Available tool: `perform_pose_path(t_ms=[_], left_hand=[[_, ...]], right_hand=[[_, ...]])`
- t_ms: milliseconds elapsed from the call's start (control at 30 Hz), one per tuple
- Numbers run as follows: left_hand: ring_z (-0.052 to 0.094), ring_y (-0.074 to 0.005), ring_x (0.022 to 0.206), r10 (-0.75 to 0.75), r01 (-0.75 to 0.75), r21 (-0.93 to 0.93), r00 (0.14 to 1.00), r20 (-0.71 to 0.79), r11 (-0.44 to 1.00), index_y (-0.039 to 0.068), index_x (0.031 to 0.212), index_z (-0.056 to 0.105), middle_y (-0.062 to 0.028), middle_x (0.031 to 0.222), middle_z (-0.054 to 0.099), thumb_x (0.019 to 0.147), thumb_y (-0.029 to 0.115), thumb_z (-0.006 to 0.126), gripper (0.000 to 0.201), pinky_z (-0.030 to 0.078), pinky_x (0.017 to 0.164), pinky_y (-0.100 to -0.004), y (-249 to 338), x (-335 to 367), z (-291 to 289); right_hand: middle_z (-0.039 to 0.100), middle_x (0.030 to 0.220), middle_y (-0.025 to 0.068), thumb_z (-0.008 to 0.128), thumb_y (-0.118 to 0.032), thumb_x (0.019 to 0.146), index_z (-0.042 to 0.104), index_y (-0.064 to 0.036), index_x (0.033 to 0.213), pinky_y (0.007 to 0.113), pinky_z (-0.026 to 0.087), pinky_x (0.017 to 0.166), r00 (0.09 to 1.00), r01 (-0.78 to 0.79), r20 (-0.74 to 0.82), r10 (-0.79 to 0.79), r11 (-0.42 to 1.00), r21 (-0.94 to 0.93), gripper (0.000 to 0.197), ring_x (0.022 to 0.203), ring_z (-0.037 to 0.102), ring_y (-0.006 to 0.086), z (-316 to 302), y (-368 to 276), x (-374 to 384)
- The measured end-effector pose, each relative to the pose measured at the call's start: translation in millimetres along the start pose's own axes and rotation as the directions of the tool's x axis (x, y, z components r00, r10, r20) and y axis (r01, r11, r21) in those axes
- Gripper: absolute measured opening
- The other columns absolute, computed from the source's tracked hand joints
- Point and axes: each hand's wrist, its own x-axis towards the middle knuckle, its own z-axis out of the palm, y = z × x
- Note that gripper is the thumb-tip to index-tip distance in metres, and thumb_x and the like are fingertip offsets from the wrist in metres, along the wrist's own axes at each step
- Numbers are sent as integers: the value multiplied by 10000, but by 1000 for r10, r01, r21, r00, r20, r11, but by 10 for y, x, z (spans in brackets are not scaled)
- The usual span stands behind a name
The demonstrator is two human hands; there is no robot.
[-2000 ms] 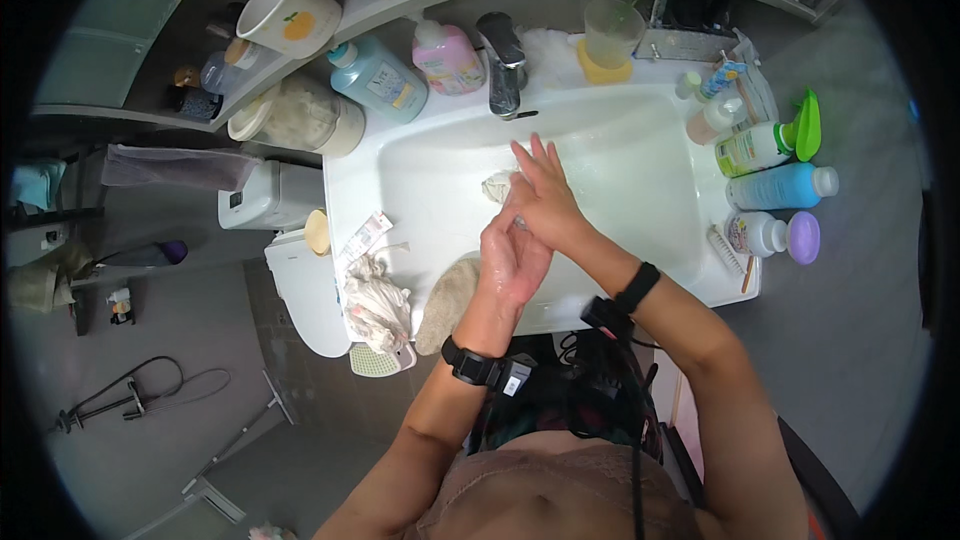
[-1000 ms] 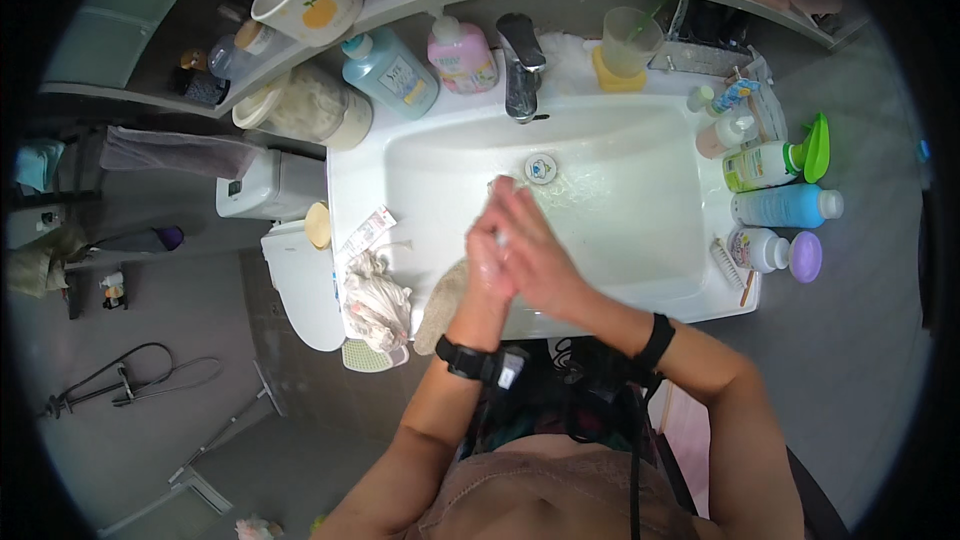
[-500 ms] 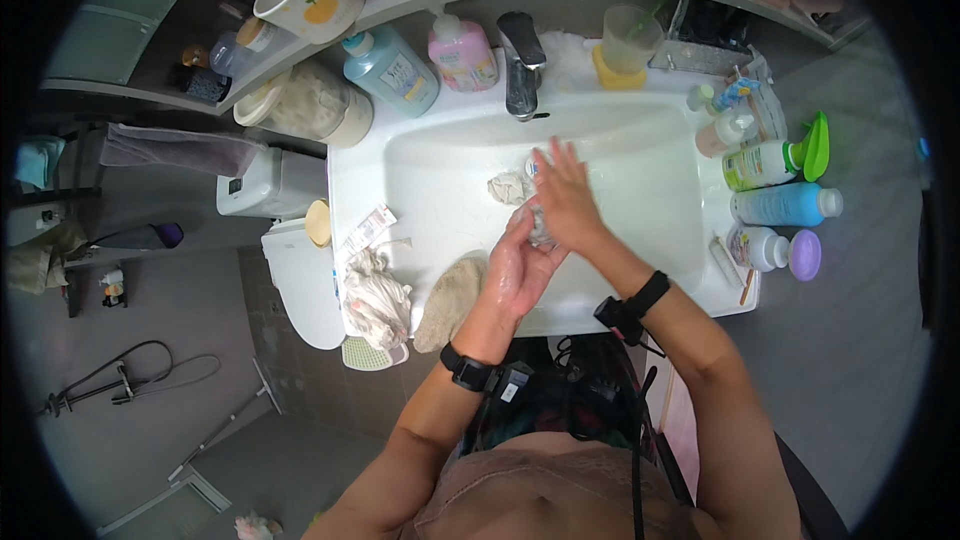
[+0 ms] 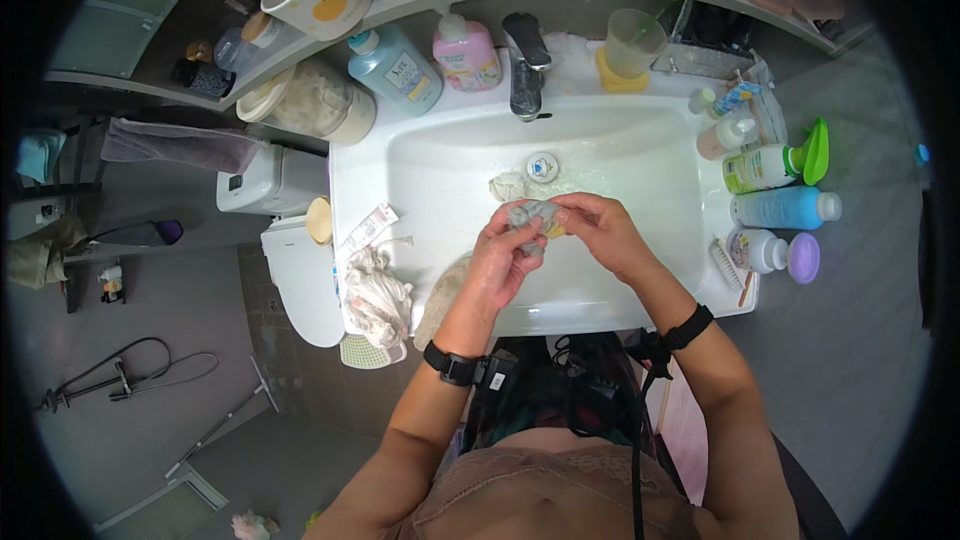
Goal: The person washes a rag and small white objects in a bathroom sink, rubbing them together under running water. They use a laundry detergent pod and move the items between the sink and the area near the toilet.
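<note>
My left hand (image 4: 505,255) and my right hand (image 4: 603,232) meet over the white sink basin (image 4: 640,270). Between them is a small, bunched, wet grey cloth (image 4: 532,212) with a yellowish patch near the right fingers. The left fingers wrap round it, while the right thumb and fingers pinch its right side. Just beyond my hands, a crumpled off-white cloth (image 4: 505,186) lies in the basin beside the round drain plug (image 4: 542,168). The cloth's exact kind is hard to make out.
A black faucet (image 4: 525,65) stands at the back. Pump bottles (image 4: 466,55) line the rear ledge; more bottles (image 4: 785,205) and a brush (image 4: 725,262) sit at right. A crumpled white cloth (image 4: 376,302) and a beige cloth (image 4: 440,308) lie on the left rim.
My right hand has drawn back from its flat, spread position over the left and now pinches the grey cloth. The drain plug has come into full view.
</note>
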Motion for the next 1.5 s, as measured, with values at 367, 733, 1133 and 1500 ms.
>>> perform_pose_path(t_ms=[367,733,1133,1500], left_hand=[[648,-145,834,44,-78,-194,984,-171,978,164,1472,781,-9,1222,791,1284,314,865,254,418,633,-303,238,-35,18],[672,-160,871,161,-191,-510,981,-103,838,162,1449,813,11,1158,828,1307,289,799,191,435,676,-340,419,-56,-588],[892,-327,1198,-68,120,-316,983,171,941,196,1804,717,-153,1732,820,1381,573,637,573,694,836,-396,146,-95,78],[871,-321,1351,-35,65,-238,991,131,969,155,1835,679,-75,1892,733,1405,553,578,594,708,1003,-441,103,-141,-95]], right_hand=[[834,1349,68,664,-319,1419,806,-43,1515,434,678,1106,970,-203,-8,243,832,517,325,1275,785,220,-165,-36,-162],[774,1161,43,711,-313,1393,789,-91,1422,340,556,734,960,-19,-221,171,828,560,237,925,688,150,-541,72,-148],[832,1256,39,946,-368,1242,923,-115,1492,336,632,866,999,24,-38,-30,990,-136,357,1079,765,155,-16,-121,-176],[788,1166,-6,1004,-407,1205,868,-107,1420,344,619,871,987,-154,-30,159,980,127,393,1003,730,135,87,-91,-169]])
